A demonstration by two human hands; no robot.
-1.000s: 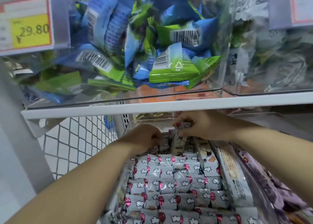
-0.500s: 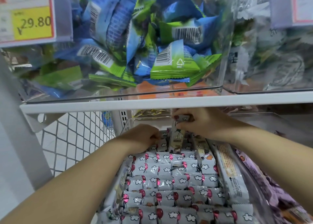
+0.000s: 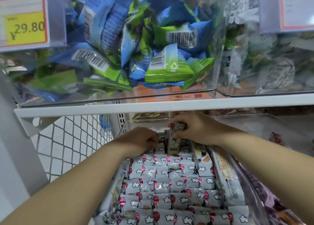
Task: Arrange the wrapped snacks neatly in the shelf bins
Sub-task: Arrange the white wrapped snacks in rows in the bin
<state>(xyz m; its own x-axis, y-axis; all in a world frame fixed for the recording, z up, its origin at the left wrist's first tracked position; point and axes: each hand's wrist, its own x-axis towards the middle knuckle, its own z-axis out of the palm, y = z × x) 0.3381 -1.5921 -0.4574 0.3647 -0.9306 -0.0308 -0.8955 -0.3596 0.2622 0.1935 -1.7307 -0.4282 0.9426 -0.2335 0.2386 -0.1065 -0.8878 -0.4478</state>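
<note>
Head: right hand [image 3: 192,128] beneath shelf edge [image 3: 153,105]

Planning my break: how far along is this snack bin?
Done: balloon-print packs lie in neat rows in the lower bin. In hand: the right hand pinches one pack at the back; the left hand grips back-row packs beside it. Left: seating that pack and the upright pack below it.
</note>
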